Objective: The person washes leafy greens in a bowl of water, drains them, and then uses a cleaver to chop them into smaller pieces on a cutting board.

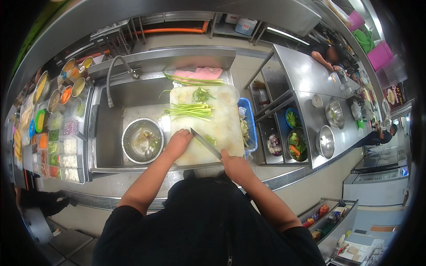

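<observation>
My right hand [235,168] is closed on the handle of a kitchen knife [207,144], whose blade lies angled over a white cutting board [229,129]. My left hand [180,142] is near the blade's tip, fingers bent over the end of some green stalks; its exact grip is hidden. Cut green pieces [210,139] lie just beyond the blade. Farther up the board are a bundle of green stalks [193,111] and a small leafy pile [201,94]. Longer stalks [196,80] lie behind the board, beside a pink cloth [203,73]. A clear round lid or container [228,95] sits at the board's far right corner.
Left of the board, a perforated metal pot [143,141] stands in the sink [111,133] under a coiled faucet [109,79]. A blue basket [252,129] of trimmings adjoins the board's right. Ingredient containers [70,146] fill the left. Steel bowls [325,142] stand on the right table; other people are farther off.
</observation>
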The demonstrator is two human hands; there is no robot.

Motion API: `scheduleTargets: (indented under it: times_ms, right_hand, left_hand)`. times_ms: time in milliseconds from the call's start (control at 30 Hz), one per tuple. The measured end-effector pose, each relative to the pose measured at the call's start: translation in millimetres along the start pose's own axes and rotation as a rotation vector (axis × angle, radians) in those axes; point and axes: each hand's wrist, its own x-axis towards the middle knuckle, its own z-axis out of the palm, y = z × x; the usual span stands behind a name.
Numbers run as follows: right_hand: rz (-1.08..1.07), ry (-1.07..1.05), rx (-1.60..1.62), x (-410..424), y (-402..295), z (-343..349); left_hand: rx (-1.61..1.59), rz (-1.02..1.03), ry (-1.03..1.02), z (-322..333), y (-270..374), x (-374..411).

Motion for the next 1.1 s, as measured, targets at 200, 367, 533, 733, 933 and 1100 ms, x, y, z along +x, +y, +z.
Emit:
scheduleTargets:
  times_ms: [200,367,533,733,933,1100]
  right_hand:
    - [0.031,0.035,0.112,19,-7,33]
    - [0.06,-0.085,0.08,28,-24,-9]
    - [0.074,-0.018,0.142,26,-13,23]
    - [0.053,0.027,0.146,42,-21,20]
    - [0.074,-0.048,0.12,15,-23,-6]
    - [0.034,-0.016,0.1,8,-21,0]
  left_hand:
    - [-0.043,0.053,0.075,4,-3,5]
    - [-0.047,0.051,0.072,3,-5,-4]
    - [-0.066,0.099,0.073,3,-5,-4]
    - [-0.147,0.059,0.114,-7,4,-8]
    - [-0.153,-0.139,0.16,-15,3,-27]
    - [-0.164,-0.168,0.142,-6,8,-19]
